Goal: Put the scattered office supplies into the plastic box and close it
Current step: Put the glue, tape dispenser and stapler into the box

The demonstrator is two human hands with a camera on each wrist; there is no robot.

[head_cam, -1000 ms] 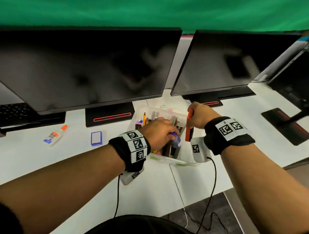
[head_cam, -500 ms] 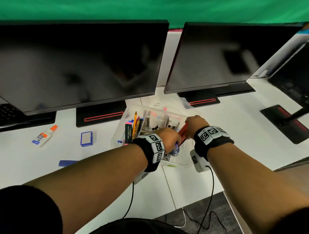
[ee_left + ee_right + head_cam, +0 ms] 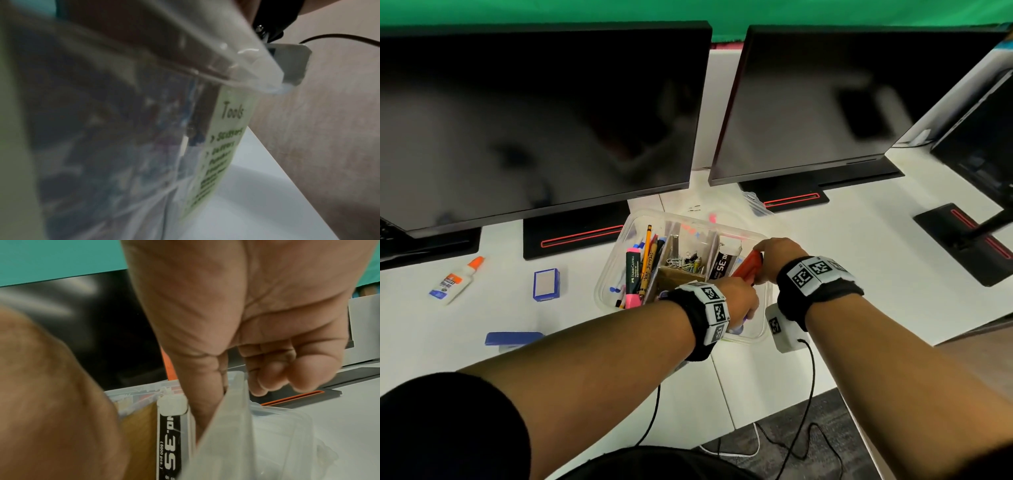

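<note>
The clear plastic box (image 3: 611,274) stands open mid-desk, holding pens, pencils, paper clips and a black staple box (image 3: 723,266). My right hand (image 3: 764,261) grips a red tool (image 3: 749,267), slanted down into the box's right compartment. My left hand (image 3: 743,302) reaches into the same compartment with fingers curled round a blue-purple item (image 3: 737,328) that is mostly hidden. The right wrist view shows my right hand (image 3: 246,379) with its thumb inside the box rim (image 3: 141,390), beside the staple box (image 3: 169,443). The left wrist view is blurred: the box wall (image 3: 102,146) and a green "Tools" label (image 3: 232,113).
On the white desk to the left lie a glue bottle (image 3: 456,280), a small blue-edged box (image 3: 546,284) and a flat blue item (image 3: 513,339). Two black monitors (image 3: 534,120) on stands stand close behind the box. The desk's front edge (image 3: 726,404) is near.
The red tool has tipped from upright to a slant and gone lower into the box. Both hands have sunk closer together at the box's right end.
</note>
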